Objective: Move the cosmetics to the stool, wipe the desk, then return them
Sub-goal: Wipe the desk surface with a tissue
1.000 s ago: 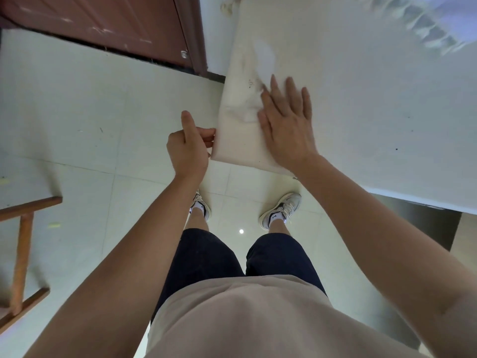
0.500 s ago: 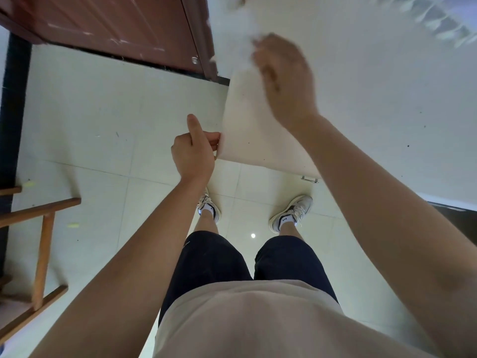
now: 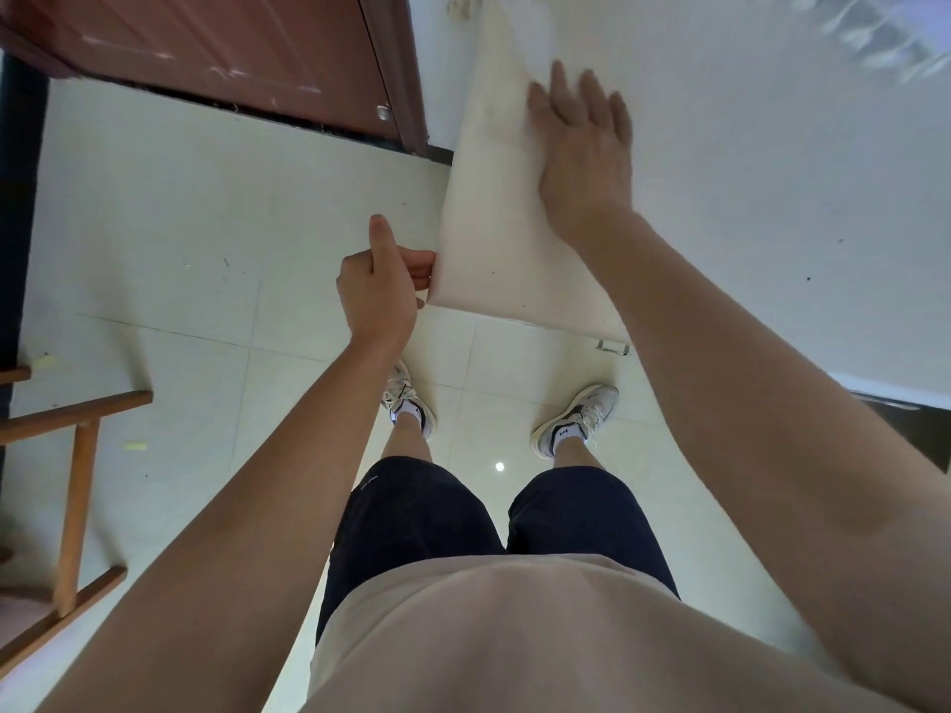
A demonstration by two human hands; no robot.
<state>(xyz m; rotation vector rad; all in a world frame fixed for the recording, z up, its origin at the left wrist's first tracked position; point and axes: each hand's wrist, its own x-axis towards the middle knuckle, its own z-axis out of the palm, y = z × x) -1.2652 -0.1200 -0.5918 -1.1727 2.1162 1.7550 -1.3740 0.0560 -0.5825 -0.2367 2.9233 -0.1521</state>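
At the far left edge a wooden stool [image 3: 77, 486] shows only its rails and one leg, standing on the pale tiled floor [image 3: 195, 239]; no cosmetics can be seen on the part of it that is in view. Above it, along the top left, a reddish-brown door [image 3: 231, 48] meets the floor. Moving toward the middle, the left hand [image 3: 381, 280] is curled into a loose fist with the thumb raised, its fingers pinching the near left corner of the white desk [image 3: 772, 208], so the left grip is closed on the desk's edge. Below the hands, the person's dark shorts, beige shirt and two sneakers on the tiles fill the lower centre. To the right of the left hand, a cream panel of the desk slopes toward the corner, and the right hand [image 3: 581, 146] lies flat on it, palm down, fingers spread and pointing away; this grip is wide and holds nothing that can be made out, though a pale smear near the fingertips may be a cloth or tissue, too blurred to tell. Further right the desk top stretches bare and white, with a rumpled clear plastic wrap [image 3: 875, 38] at the top right corner.
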